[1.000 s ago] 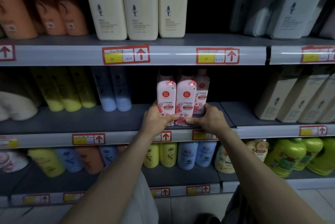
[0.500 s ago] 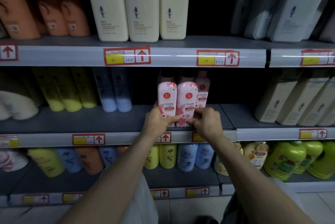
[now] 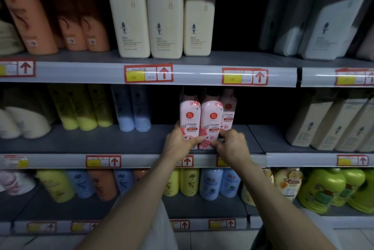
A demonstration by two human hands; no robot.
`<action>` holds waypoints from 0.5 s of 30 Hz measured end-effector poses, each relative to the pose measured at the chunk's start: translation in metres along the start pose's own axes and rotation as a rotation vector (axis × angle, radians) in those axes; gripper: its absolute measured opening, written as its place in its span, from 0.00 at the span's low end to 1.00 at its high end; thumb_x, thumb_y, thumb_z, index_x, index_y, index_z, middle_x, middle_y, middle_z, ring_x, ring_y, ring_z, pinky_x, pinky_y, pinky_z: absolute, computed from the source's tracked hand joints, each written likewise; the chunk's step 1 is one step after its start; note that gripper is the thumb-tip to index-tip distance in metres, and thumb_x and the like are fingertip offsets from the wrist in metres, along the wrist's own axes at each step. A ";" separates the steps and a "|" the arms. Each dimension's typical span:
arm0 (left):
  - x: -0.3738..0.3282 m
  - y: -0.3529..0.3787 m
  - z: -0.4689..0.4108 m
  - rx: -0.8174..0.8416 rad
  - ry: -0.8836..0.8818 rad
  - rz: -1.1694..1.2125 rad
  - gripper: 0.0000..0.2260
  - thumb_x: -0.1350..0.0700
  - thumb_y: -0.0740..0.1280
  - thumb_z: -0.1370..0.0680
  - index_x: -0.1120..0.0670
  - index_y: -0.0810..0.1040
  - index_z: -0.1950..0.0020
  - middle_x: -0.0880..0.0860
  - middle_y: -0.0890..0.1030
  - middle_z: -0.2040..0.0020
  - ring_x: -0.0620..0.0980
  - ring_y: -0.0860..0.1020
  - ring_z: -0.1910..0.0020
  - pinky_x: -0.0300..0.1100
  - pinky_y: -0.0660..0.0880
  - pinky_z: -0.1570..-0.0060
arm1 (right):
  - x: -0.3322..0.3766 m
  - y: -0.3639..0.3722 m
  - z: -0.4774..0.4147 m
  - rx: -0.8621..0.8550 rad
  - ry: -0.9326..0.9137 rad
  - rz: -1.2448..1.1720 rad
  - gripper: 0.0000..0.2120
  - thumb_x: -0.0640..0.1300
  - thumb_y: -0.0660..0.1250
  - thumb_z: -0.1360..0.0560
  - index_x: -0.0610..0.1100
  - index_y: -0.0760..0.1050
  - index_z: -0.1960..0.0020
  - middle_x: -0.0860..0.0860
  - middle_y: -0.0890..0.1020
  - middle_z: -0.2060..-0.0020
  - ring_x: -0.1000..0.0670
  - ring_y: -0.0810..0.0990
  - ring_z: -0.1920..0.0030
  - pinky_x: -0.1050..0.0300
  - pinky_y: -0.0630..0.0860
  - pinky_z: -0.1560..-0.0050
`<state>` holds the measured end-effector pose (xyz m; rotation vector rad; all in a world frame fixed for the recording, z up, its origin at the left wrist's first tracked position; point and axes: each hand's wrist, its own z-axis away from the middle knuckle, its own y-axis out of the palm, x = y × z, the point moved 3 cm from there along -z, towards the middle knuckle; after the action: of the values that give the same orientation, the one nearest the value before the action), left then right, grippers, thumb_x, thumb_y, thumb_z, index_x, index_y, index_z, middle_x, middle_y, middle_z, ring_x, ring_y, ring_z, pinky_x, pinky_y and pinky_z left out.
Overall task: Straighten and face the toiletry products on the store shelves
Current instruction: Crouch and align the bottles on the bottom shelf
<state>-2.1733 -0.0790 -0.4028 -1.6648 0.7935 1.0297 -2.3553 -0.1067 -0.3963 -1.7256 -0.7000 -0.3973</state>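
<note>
Together, the left hand grips left pink bottle, right hand seemingly pinching right pink bottle.

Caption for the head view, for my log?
Left hand grips the left pink bottle, right hand pinches the middle pink bottle, at the shelf edge.

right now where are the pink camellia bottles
Head view, centre: pink Camellia bottles stand on the middle shelf, right of the pale blue bottles; the left hand and right hand grip the front pair.
</note>
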 end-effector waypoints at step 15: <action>0.001 -0.044 0.014 0.007 -0.078 0.087 0.49 0.51 0.83 0.34 0.58 0.60 0.20 0.56 0.72 0.25 0.53 0.74 0.29 0.52 0.72 0.29 | 0.010 -0.020 0.011 -0.038 0.122 0.109 0.30 0.68 0.68 0.26 0.41 0.76 0.67 0.46 0.80 0.68 0.42 0.80 0.64 0.52 0.75 0.64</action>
<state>-2.1384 -0.0529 -0.3884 -1.5860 0.8229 1.1447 -2.3616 -0.0913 -0.3782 -1.7508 -0.5106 -0.4386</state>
